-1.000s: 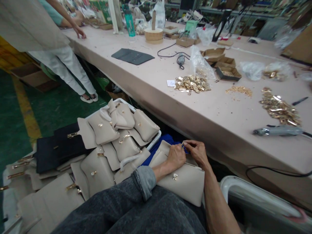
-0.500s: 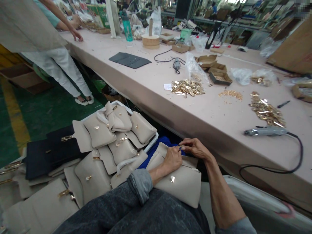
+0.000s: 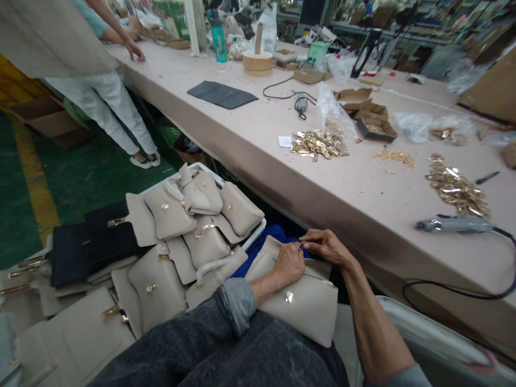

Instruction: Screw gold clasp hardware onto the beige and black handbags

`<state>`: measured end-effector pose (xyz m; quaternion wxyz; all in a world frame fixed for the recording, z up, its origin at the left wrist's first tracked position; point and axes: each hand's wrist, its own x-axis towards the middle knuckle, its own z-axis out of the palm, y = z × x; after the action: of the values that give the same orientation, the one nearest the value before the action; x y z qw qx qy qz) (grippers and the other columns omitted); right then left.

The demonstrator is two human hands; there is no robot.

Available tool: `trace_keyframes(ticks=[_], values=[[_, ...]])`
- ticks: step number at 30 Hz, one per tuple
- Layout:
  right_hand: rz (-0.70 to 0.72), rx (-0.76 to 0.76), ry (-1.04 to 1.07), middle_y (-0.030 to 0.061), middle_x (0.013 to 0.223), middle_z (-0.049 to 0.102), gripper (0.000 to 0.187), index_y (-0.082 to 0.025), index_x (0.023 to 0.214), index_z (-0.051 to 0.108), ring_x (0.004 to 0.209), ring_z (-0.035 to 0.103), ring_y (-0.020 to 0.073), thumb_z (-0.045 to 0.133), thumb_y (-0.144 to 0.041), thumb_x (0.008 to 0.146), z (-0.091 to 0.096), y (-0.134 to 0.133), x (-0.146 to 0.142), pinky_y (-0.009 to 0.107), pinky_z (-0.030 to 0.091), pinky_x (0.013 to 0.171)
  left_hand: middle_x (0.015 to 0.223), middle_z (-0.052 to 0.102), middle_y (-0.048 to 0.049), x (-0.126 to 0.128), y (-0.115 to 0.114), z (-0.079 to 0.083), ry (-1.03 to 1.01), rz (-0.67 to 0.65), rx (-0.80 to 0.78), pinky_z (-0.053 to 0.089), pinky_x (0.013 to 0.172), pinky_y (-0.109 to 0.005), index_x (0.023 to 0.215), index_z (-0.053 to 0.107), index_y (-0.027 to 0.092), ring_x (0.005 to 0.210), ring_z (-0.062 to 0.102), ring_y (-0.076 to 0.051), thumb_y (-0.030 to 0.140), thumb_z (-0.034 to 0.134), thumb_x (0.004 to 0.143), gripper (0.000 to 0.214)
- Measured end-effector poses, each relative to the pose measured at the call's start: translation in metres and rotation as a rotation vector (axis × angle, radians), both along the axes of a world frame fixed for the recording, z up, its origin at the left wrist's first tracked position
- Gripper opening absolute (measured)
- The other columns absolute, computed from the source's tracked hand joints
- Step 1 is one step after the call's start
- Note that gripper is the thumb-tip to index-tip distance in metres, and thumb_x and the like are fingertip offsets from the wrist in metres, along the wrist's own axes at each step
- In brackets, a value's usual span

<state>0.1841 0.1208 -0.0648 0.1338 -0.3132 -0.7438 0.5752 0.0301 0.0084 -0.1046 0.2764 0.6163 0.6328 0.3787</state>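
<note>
A beige handbag (image 3: 306,306) with a small gold stud on its front lies on my lap. My left hand (image 3: 290,263) rests on the bag's top edge, fingers curled in a pinch. My right hand (image 3: 326,246) meets it there, thumb and fingers pinched around a tiny part at the bag's rim; the part is too small to name. A heap of finished beige bags (image 3: 189,226) and a black one (image 3: 84,244) lies to my left in a white crate.
The long pink worktable (image 3: 282,166) runs ahead of me with piles of gold fittings (image 3: 318,144), a grey power screwdriver (image 3: 455,224) with its cable, cardboard trays and plastic bags. Another person (image 3: 80,59) stands at the table's far left.
My hands stay together at the bag's top edge with only slight finger movement. The view has shifted a little.
</note>
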Motion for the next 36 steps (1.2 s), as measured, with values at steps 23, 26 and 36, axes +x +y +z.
trace_keyframes(ticks=[23,26,36], values=[[0.016,-0.058,0.112,0.0073,0.093,0.069,0.033,-0.016,0.11,0.081,0.075,0.062,0.0161,0.08,-0.041,0.09,-0.015,0.005,0.007,0.027,0.051,0.067,0.063,0.072,-0.0114,-0.013,0.017,-0.003,-1.066,0.168,-0.47,0.055,0.046,-0.022,0.073,0.074,0.004,0.047,0.066,-0.015,0.004,0.064,0.083,0.015],[0.01,-0.032,0.12,0.0071,0.094,0.07,0.03,-0.016,0.109,0.082,0.077,0.063,0.0163,0.079,-0.04,0.09,-0.017,0.005,0.007,0.027,0.05,0.069,0.063,0.072,-0.0119,-0.014,0.017,-0.001,-1.078,0.169,-0.481,0.056,0.049,-0.022,0.073,0.074,0.004,0.048,0.067,-0.015,0.007,0.07,0.082,0.01],[-0.014,-0.078,0.19,0.0085,0.096,0.07,0.027,-0.016,0.1,0.082,0.081,0.064,0.0176,0.082,-0.04,0.088,-0.021,0.005,0.01,0.028,0.051,0.072,0.074,0.076,-0.0155,-0.02,0.016,0.005,-1.074,0.111,-0.539,0.057,0.052,-0.024,0.078,0.076,0.004,0.052,0.069,-0.016,0.016,0.078,0.074,0.012]])
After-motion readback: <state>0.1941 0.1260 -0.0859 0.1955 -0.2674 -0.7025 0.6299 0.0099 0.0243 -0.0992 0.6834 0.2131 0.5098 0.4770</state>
